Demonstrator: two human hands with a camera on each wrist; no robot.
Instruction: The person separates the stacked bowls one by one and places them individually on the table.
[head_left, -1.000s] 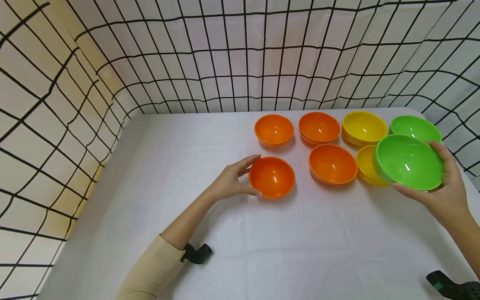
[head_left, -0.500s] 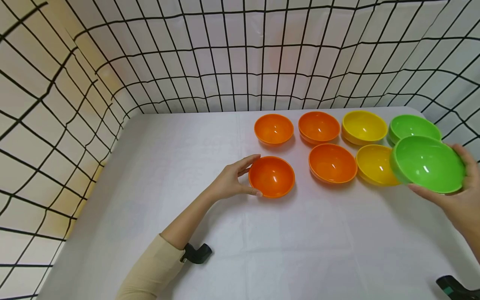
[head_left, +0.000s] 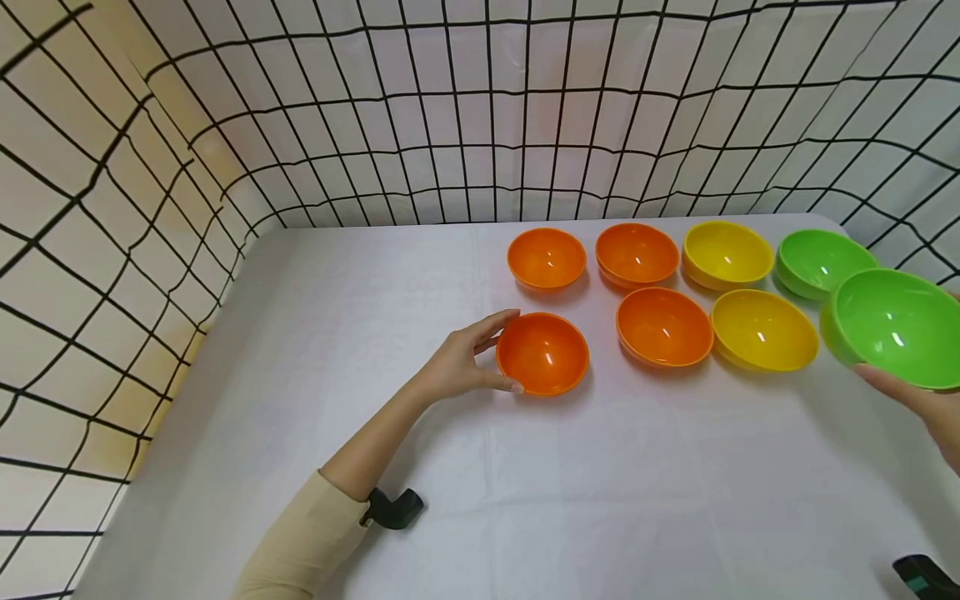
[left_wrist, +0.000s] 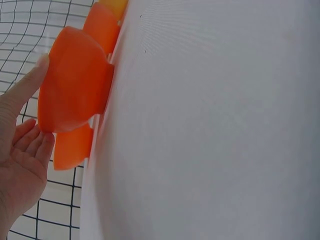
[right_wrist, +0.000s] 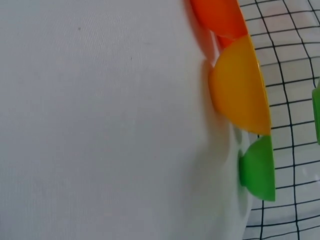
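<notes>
My left hand (head_left: 467, 360) holds the front orange bowl (head_left: 543, 355) by its left side, thumb at the near rim and fingers at the far rim. In the left wrist view that orange bowl (left_wrist: 75, 82) stands upright on the white table. At the right edge of the head view, my right hand (head_left: 918, 410) grips a large green bowl (head_left: 896, 327), raised above the table; most of this hand is out of frame. Only a sliver of the held green bowl (right_wrist: 317, 112) shows in the right wrist view. Just left of it stands a yellow bowl (head_left: 763, 330).
Along the back stand two orange bowls (head_left: 547, 259), a yellow bowl (head_left: 727, 255) and a smaller green bowl (head_left: 823, 263). Another orange bowl (head_left: 664, 327) sits left of the front yellow one. Black netting (head_left: 450, 117) rises behind the white table (head_left: 525, 500) and along its sides.
My right hand has moved right with the large green bowl, uncovering the front yellow bowl and more of the small green one. The left hand has stayed on its orange bowl.
</notes>
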